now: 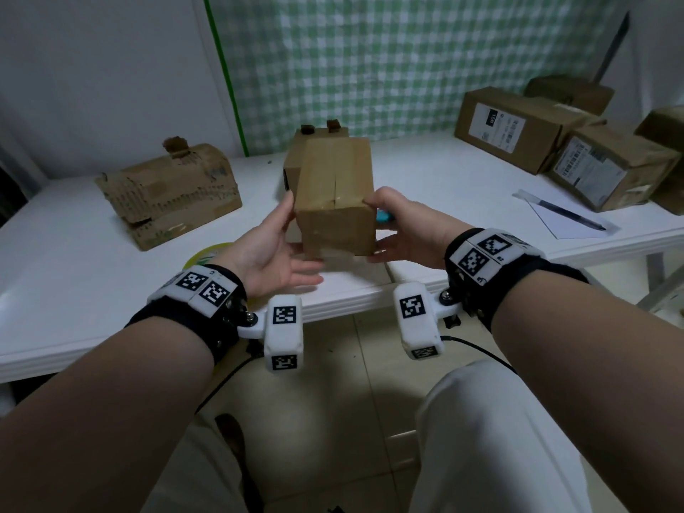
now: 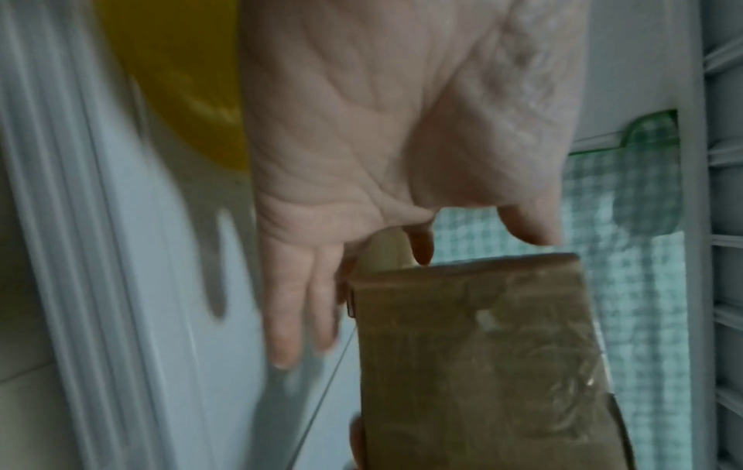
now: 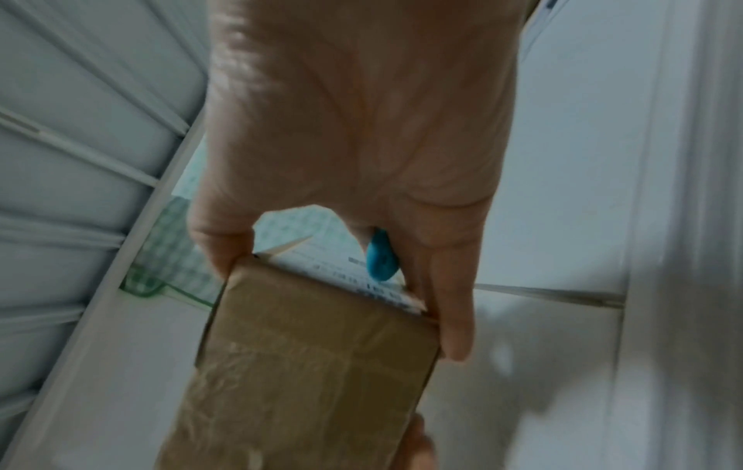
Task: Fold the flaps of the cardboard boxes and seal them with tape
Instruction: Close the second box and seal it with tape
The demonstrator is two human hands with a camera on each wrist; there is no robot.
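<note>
A small brown cardboard box (image 1: 335, 201) (image 2: 482, 365) (image 3: 313, 365) is held above the front edge of the white table (image 1: 92, 272), flaps closed, with a seam along its top face and shiny clear tape on its near face. My left hand (image 1: 296, 238) (image 2: 362, 127) lies against the box's left side, fingers straight under it and thumb up along the side. My right hand (image 1: 399, 231) (image 3: 362, 127) grips the right side, thumb on the top corner. A small blue object (image 1: 385, 217) (image 3: 380, 260) is tucked in the right hand's fingers.
A second brown box (image 1: 296, 157) stands just behind the held one. A crushed box (image 1: 170, 190) lies at the left. Labelled boxes (image 1: 518, 127) (image 1: 610, 168) are stacked at the right, near a pen (image 1: 570, 214) on paper. A yellow-green disc (image 1: 207, 253) lies under my left wrist.
</note>
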